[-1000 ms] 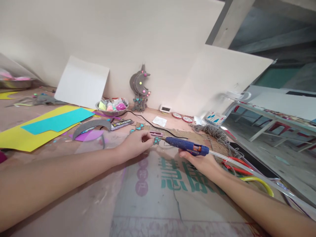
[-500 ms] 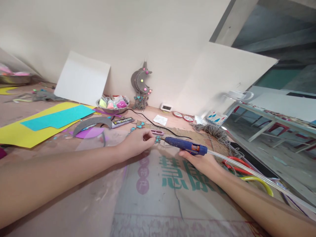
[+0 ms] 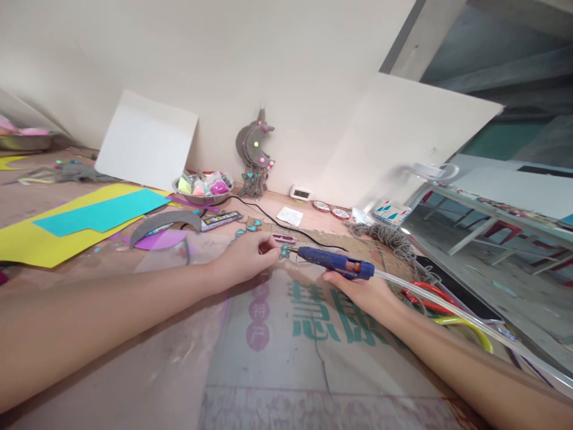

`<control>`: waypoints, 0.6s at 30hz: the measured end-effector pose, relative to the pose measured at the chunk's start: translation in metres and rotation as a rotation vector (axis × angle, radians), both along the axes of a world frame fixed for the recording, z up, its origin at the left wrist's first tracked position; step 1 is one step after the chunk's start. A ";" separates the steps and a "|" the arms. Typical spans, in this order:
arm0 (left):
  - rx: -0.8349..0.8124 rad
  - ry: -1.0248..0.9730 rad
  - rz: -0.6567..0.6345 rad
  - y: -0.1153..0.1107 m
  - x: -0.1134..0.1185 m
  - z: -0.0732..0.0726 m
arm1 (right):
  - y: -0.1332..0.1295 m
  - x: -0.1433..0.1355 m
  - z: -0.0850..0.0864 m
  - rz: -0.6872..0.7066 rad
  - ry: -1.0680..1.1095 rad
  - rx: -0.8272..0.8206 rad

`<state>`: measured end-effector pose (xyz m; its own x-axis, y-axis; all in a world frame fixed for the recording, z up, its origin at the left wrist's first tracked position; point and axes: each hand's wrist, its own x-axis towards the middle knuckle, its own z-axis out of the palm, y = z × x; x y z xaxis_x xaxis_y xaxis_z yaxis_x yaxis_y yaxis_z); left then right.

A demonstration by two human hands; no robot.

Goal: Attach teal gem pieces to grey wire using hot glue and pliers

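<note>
Between the thumb and fingers of my left hand (image 3: 251, 258) is pinched a small grey and turquoise piece (image 3: 285, 251); its exact shape is too small to tell. My right hand (image 3: 358, 292) grips a blue glue gun (image 3: 333, 261) from below, a long clear glue stick (image 3: 425, 290) running out of its back end. The gun's metal nozzle points left and meets the small piece, or nearly so. More turquoise and grey pieces (image 3: 253, 225) lie just beyond my left hand. A printed cardboard sheet (image 3: 286, 364) lies under both hands.
A grey crescent ornament (image 3: 257, 143) hangs at the wall. Left lie yellow (image 3: 27, 242) and turquoise sheets (image 3: 107, 214), a grey arc (image 3: 165, 220) and a bowl of coloured packets (image 3: 203, 194). Right are grey yarn (image 3: 385, 237), red-handled (image 3: 430, 292) and yellow-handled tools (image 3: 474, 331). A black cord (image 3: 268, 216) runs behind.
Both hands stay in almost the same position, with the glue gun's nozzle still at the small piece. The whole view has shifted very slightly.
</note>
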<state>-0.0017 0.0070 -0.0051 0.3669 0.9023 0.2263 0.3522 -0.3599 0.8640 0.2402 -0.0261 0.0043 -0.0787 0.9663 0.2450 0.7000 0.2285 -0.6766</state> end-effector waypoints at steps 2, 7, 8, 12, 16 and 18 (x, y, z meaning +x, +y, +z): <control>-0.003 0.004 0.002 -0.001 0.000 0.001 | -0.001 -0.001 0.001 -0.019 0.007 0.004; -0.010 -0.001 0.002 -0.002 0.001 0.002 | -0.002 -0.005 0.004 -0.017 0.044 0.029; -0.008 -0.005 0.002 -0.002 0.001 0.002 | -0.002 -0.005 0.004 -0.012 0.049 0.030; 0.009 -0.007 0.004 0.000 0.000 0.001 | -0.002 -0.004 0.003 -0.024 0.052 0.016; 0.000 0.009 0.000 0.001 0.000 0.000 | -0.002 -0.004 0.004 -0.044 0.023 0.012; -0.007 0.008 -0.005 0.000 0.000 0.000 | -0.003 -0.005 0.005 -0.043 0.019 0.012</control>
